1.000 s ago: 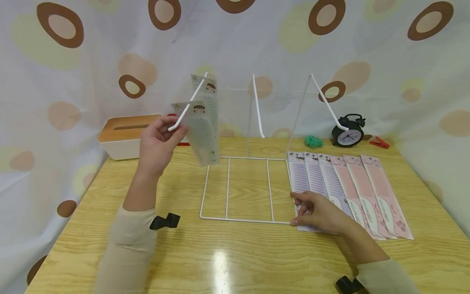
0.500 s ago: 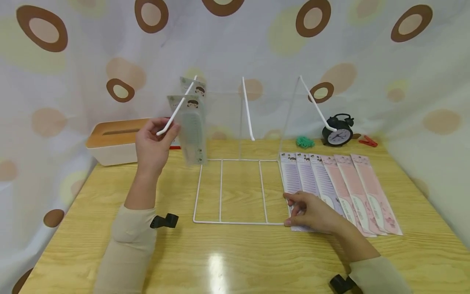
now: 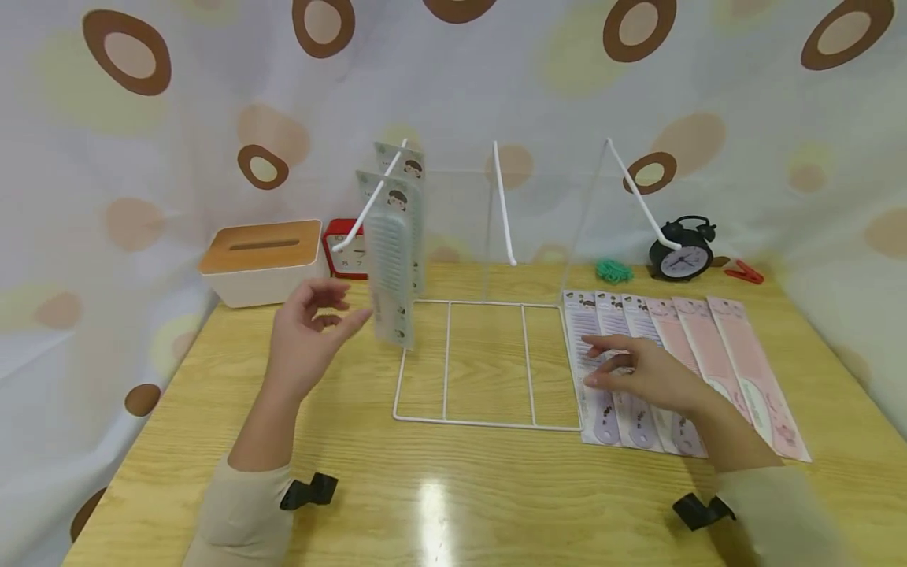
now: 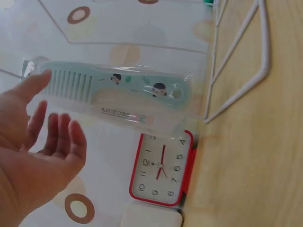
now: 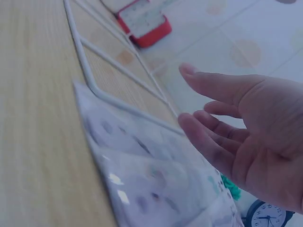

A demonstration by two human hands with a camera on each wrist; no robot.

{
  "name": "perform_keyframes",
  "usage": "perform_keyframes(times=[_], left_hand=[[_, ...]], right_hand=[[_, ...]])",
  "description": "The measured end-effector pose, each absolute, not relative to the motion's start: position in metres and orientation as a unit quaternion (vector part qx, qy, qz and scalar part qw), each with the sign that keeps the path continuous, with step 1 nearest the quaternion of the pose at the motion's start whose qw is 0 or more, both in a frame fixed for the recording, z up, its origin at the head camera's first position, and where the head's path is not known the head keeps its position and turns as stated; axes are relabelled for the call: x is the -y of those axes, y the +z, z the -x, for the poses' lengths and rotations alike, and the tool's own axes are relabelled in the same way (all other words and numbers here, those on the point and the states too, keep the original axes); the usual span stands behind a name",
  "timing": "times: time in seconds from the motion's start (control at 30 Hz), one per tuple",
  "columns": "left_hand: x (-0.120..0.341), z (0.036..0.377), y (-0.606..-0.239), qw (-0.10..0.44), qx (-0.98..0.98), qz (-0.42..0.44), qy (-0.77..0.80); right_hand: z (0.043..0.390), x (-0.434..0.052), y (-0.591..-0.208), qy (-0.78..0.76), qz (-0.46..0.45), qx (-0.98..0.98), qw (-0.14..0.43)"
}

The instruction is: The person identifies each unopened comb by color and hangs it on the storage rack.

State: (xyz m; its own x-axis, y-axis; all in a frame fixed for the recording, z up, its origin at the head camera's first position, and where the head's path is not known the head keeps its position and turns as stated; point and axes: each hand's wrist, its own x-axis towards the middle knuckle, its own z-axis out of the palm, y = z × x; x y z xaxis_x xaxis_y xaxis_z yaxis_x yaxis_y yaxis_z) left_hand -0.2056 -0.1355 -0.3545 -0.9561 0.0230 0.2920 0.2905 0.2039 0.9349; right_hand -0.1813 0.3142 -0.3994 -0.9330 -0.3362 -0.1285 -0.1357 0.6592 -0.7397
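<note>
A white wire display rack (image 3: pixel 489 426) stands on the table, with three prongs sticking out at its top. From the left prong hang two green combs in clear packets, the front comb (image 3: pixel 388 252) one behind the prong's end. My left hand (image 3: pixel 308 339) is beside that packet with loosely bent fingers and holds nothing; in the left wrist view its thumb overlaps the comb (image 4: pixel 113 84), and contact cannot be told. My right hand (image 3: pixel 648 374) hovers over the purple packaged combs (image 3: pixel 583 323), its fingers relaxed and holding nothing.
Pink packaged combs (image 3: pixel 754 370) lie right of the purple ones. Along the back stand a wood-topped tissue box (image 3: pixel 265 260), a red clock (image 3: pixel 346 264), a green string bundle (image 3: pixel 613 271), a black alarm clock (image 3: pixel 682 252) and a red clip (image 3: pixel 744 272).
My left hand has let go of the front comb packet near the prong and moved down; the packet now hangs lower and straighter. My right hand has left the rack's base corner and lifted.
</note>
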Motion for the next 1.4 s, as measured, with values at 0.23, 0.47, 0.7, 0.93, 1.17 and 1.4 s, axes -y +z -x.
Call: perform_keyframes(times=[0.23, 0.47, 0.7, 0.93, 1.17, 1.4], left_hand=[[0.142, 0.196, -0.397, -0.139, 0.796, 0.209, -0.550], [0.145, 0.200, -0.429, -0.242, 0.781, 0.238, -0.525], [0.144, 0.200, -0.443, -0.245, 0.776, 0.219, -0.538], [0.140, 0.200, -0.447, -0.225, 0.795, 0.205, -0.525], [0.137, 0.200, -0.442, -0.200, 0.816, 0.189, -0.508], [0.134, 0.198, -0.440, -0.191, 0.827, 0.174, -0.500]], right_hand=[[0.236, -0.332, -0.402, -0.294, 0.110, -0.942, 0.114], [0.271, -0.334, -0.407, -0.207, 0.138, -0.962, 0.115], [0.282, -0.336, -0.406, -0.153, 0.145, -0.968, 0.134], [0.287, -0.331, -0.399, -0.111, 0.151, -0.974, 0.127], [0.292, -0.324, -0.397, -0.120, 0.138, -0.976, 0.115], [0.299, -0.329, -0.402, -0.218, 0.116, -0.968, 0.051]])
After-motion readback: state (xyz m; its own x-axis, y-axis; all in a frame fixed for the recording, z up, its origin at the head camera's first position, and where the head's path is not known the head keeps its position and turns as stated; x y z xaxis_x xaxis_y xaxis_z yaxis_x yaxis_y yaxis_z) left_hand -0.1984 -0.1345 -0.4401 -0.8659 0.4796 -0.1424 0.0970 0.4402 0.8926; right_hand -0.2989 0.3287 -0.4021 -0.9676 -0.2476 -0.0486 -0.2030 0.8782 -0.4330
